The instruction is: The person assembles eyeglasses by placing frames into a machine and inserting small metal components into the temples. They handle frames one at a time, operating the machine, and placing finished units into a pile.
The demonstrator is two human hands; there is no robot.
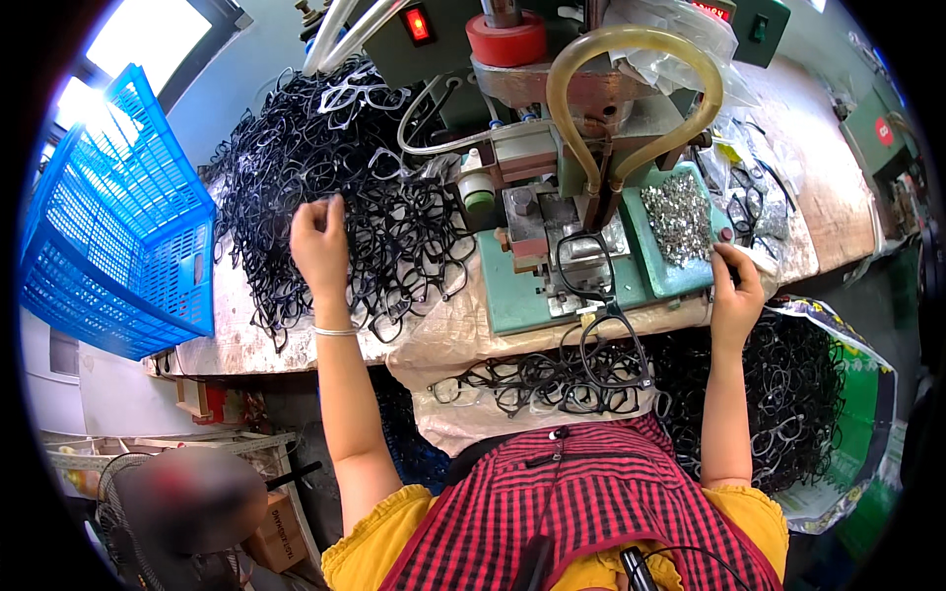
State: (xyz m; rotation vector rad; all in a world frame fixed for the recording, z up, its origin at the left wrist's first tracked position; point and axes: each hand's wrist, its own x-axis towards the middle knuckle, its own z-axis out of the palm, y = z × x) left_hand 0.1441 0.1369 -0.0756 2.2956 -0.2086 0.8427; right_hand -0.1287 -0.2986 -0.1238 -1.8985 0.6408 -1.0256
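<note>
Black eyeglass frames [335,197] lie tangled in a big heap on the bench [227,340], left of the green press [581,236]. Your left hand [320,241] pinches closed on one frame; your right hand [734,295] rests curled at the tray of small metal parts [678,217]. Frames look light, thin, springy and they snag: take one by its rim, lift slowly

Open bench strip [246,340] between frame pile [335,187] and green press [581,227].

You sit at a worn wooden desk [838,197]; a bright window [148,39] glows upper left, above a blue plastic crate [108,236] beside a pale wall [236,89].
</note>
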